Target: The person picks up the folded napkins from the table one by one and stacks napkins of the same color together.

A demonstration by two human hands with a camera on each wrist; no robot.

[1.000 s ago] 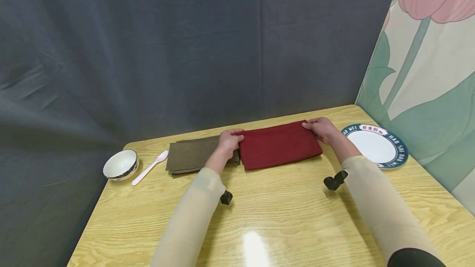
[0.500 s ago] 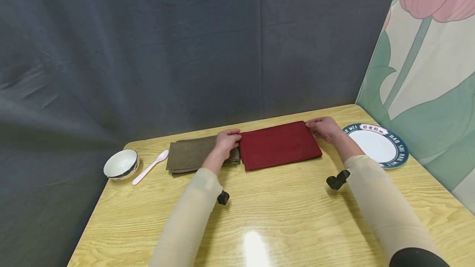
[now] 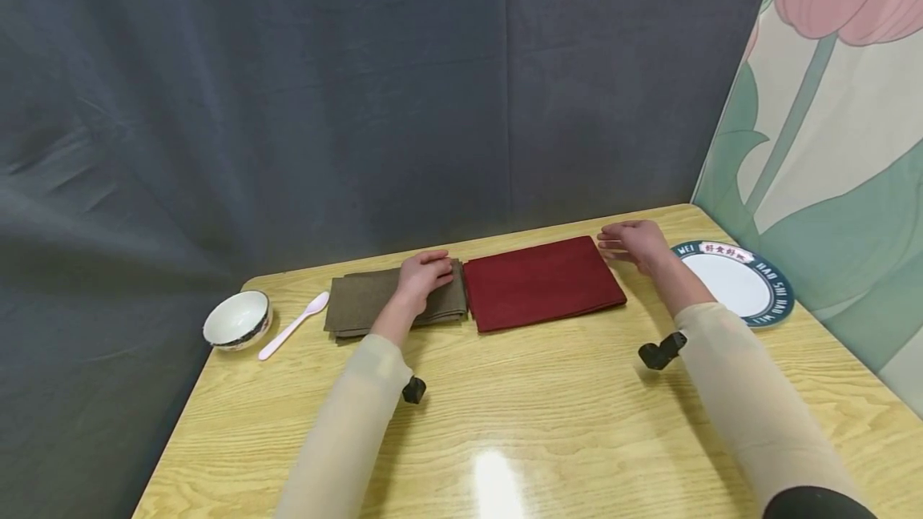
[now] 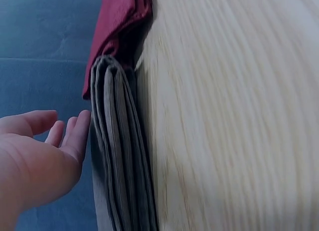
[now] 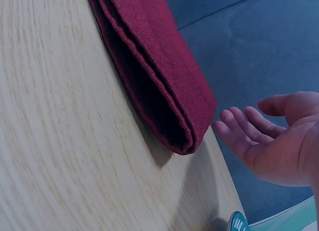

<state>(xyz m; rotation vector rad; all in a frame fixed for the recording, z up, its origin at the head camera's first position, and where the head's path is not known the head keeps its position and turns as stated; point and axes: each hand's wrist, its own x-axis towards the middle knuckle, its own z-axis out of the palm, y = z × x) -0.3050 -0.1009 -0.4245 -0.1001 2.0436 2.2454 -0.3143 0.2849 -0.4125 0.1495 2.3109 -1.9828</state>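
Note:
A folded dark red cloth (image 3: 544, 283) lies flat near the table's back edge. Left of it, almost touching, is a folded olive-brown cloth (image 3: 364, 301); in the left wrist view its stacked layers (image 4: 117, 141) show edge-on. My left hand (image 3: 421, 279) is over the brown cloth's right part, fingers loosely bent and holding nothing. Just off the red cloth's right end, my right hand (image 3: 634, 245) has its fingers spread and relaxed. The right wrist view shows that hand (image 5: 281, 141) beside the red cloth's folded corner (image 5: 192, 126), with nothing in its grasp.
A white bowl (image 3: 236, 319) with a patterned outside stands at the table's left edge, and a pale pink spoon (image 3: 292, 327) lies beside it. At the right is a plate with a dark green lettered rim (image 3: 779, 295). A dark curtain (image 3: 360, 102) hangs behind the table (image 3: 548, 415).
Both hands have let go of the red cloth's upper corners. My left hand has moved left over the brown cloth, and my right hand slightly right. The red cloth stays nearly in place.

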